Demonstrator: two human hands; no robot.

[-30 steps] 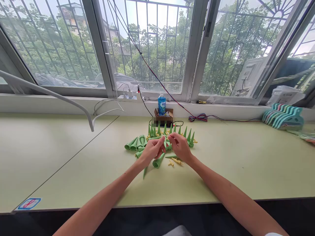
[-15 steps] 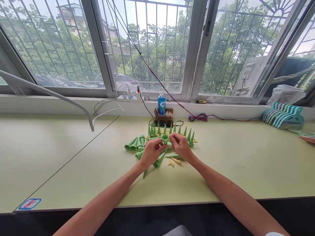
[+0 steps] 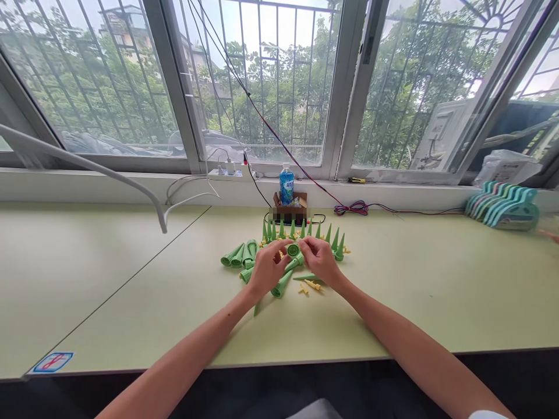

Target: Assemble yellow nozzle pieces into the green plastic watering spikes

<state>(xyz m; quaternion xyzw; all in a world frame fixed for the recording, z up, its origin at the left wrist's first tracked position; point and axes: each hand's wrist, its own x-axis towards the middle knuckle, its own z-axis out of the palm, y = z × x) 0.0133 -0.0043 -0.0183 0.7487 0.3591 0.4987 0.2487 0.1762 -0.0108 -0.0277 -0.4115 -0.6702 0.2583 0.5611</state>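
Observation:
My left hand is closed around a green plastic cone, its round open end facing up and toward me. My right hand pinches at the cone's rim with thumb and fingers; what it pinches is too small to make out. Both hands hover over a heap of green cones lying on the pale green table. More cones stand upright behind the hands. Small yellow pieces lie just under my right hand.
A blue-labelled bottle stands in a brown box at the window sill. Red and black wires run along the back. A stack of teal and pink pieces lies far right. A white curved tube crosses the left.
The green cone has come up between my hands and turned its open end toward me. My right fingers have closed in on its rim.

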